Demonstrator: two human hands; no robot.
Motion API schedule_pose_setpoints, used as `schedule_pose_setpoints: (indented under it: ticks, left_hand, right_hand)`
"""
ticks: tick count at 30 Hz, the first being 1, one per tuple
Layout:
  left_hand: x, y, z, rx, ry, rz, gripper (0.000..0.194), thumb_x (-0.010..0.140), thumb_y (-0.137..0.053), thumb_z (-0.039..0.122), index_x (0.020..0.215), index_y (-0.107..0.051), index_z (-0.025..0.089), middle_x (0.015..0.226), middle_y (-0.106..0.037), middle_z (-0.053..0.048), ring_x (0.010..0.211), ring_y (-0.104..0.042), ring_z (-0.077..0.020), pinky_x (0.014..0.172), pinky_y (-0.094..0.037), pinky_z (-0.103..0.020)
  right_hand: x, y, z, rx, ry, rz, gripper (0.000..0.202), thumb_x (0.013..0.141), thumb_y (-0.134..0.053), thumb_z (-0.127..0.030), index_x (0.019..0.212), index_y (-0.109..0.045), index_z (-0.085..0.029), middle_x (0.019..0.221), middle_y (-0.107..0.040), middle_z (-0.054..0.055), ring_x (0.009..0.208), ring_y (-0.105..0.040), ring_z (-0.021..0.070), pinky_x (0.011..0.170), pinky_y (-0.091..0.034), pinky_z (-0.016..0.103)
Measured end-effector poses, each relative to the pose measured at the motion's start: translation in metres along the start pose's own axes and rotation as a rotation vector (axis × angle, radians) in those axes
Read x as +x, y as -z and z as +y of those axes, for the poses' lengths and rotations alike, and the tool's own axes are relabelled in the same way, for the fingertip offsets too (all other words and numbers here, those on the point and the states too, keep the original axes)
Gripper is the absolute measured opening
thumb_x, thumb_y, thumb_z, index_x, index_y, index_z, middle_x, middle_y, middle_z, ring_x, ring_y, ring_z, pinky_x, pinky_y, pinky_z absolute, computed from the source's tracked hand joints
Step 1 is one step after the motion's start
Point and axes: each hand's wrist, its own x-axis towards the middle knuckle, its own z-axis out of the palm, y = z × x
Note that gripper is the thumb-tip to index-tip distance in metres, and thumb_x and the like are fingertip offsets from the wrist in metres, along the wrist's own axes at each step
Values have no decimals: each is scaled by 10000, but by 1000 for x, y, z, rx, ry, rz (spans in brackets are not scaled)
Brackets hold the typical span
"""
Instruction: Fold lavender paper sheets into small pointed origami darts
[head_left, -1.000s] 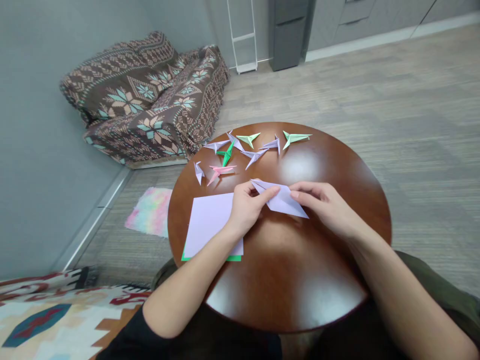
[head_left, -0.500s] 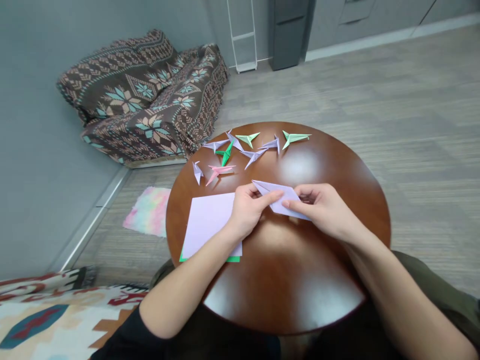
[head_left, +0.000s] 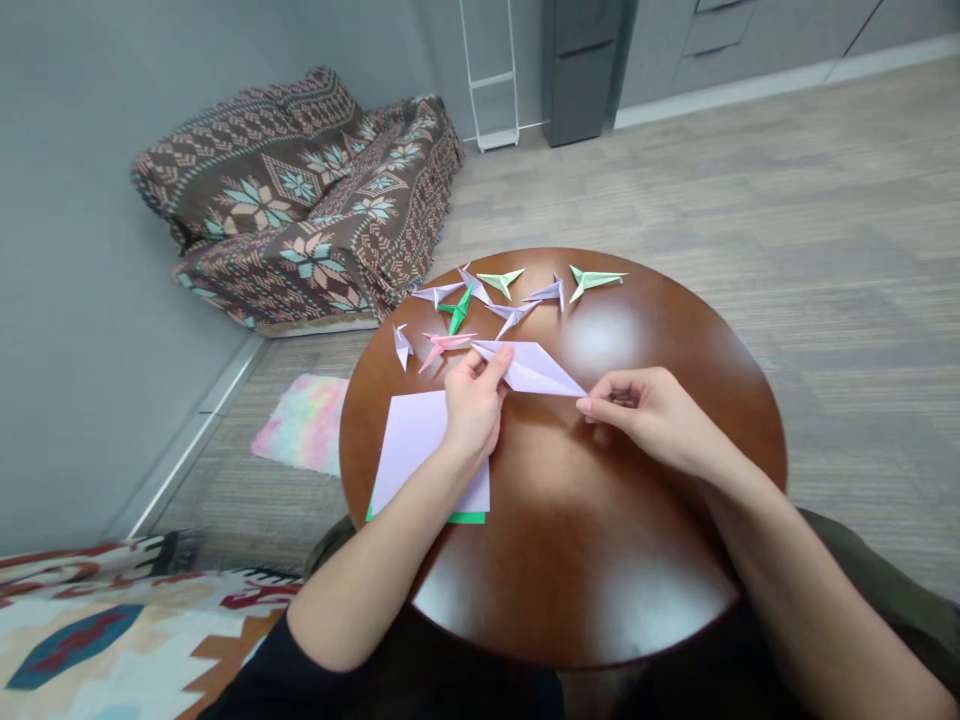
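Note:
A folded lilac paper (head_left: 536, 370), a long diamond with pointed ends, is held above the round brown table (head_left: 600, 520). My left hand (head_left: 478, 400) pinches its left part, thumb on top. The fingertips of my right hand (head_left: 634, 402) are closed at its right tip. Under my left forearm lie lilac sheets (head_left: 412, 440) on top of green paper (head_left: 469, 518). Beyond my hands are several folded paper figures, among them a pink one (head_left: 446, 345), a dark green one (head_left: 458, 310), a light green one (head_left: 592, 281) and a lilac one (head_left: 513, 314).
A sofa with a patterned cover (head_left: 315, 220) stands at the back left, near a pastel rug (head_left: 304, 425). A white rack (head_left: 493, 80) and a dark grey cabinet (head_left: 581, 75) are at the back. A patterned cloth (head_left: 135, 640) lies at the lower left.
The lilac paper has moved left and away from me, and now shows a full diamond shape. My left hand shifted with it, while my right hand's grip moved to the paper's right tip.

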Motion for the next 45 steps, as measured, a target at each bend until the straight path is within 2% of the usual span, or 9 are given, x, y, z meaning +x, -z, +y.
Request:
schedule_pose_setpoints:
  ticks: [3,6,8,10,16,22,27,40,45]
  left_hand:
    - [1,3,0,87,24,-30,339,703,-879,427,816,-685,174,758,-696,0,690,-655,-141,686,-532,-263]
    - [-6,1,0,269,102,-226,357,742,-848,462,835,-693,154,736,-686,-7,667,-628,-142,639,-505,-252]
    - [-12,-2,0,354,62,-356,348,777,-823,461,827,-696,141,759,-692,-13,681,-617,-134,650,-489,-241]
    - [-16,-5,1,384,49,-405,349,781,-822,460,802,-684,140,742,-681,-7,660,-601,-126,626,-465,-230]
    - [-18,-8,5,408,34,-392,340,755,-848,437,759,-673,145,708,-674,6,627,-587,-112,624,-462,-223]
    - [-19,-8,5,370,75,-417,302,764,-840,425,800,-732,146,775,-733,-30,693,-647,-146,718,-507,-257]
    - [-22,-9,5,384,88,-475,283,757,-844,406,773,-743,142,737,-724,-29,671,-637,-146,688,-495,-256]
    - [-17,-7,2,296,32,-236,230,745,-836,345,719,-704,159,676,-689,11,615,-586,-123,629,-477,-234]
    - [-20,-10,3,308,61,-315,264,733,-848,378,734,-705,156,688,-688,4,620,-593,-126,622,-475,-233]
  right_hand:
    - [2,0,2,-34,27,104,332,902,-671,-459,732,-679,-174,665,-699,57,582,-594,169,555,-433,287]
    - [4,-1,2,-15,86,220,307,943,-625,-455,843,-696,-174,795,-734,77,724,-654,203,634,-479,299]
    - [4,-4,0,14,127,149,287,946,-632,-451,890,-701,-178,845,-735,70,777,-659,206,681,-490,301]
    - [2,-7,-3,8,156,50,295,950,-632,-455,874,-704,-178,837,-719,60,768,-642,199,681,-480,298]
    - [-2,-9,-5,-10,129,-12,278,947,-638,-429,861,-707,-174,830,-715,59,722,-620,191,640,-462,296]
    - [0,-8,-2,31,119,91,190,876,-704,-355,797,-694,-182,729,-694,37,646,-597,179,575,-443,277]
    - [-1,-11,-2,91,113,61,200,875,-713,-367,793,-685,-187,693,-674,27,614,-575,169,548,-420,269]
    - [-1,-7,-3,8,78,146,133,848,-638,-260,751,-665,-174,727,-676,40,647,-588,170,597,-439,280]
    - [0,-12,-3,87,113,146,211,900,-670,-382,880,-693,-173,809,-708,45,741,-635,193,696,-483,300]
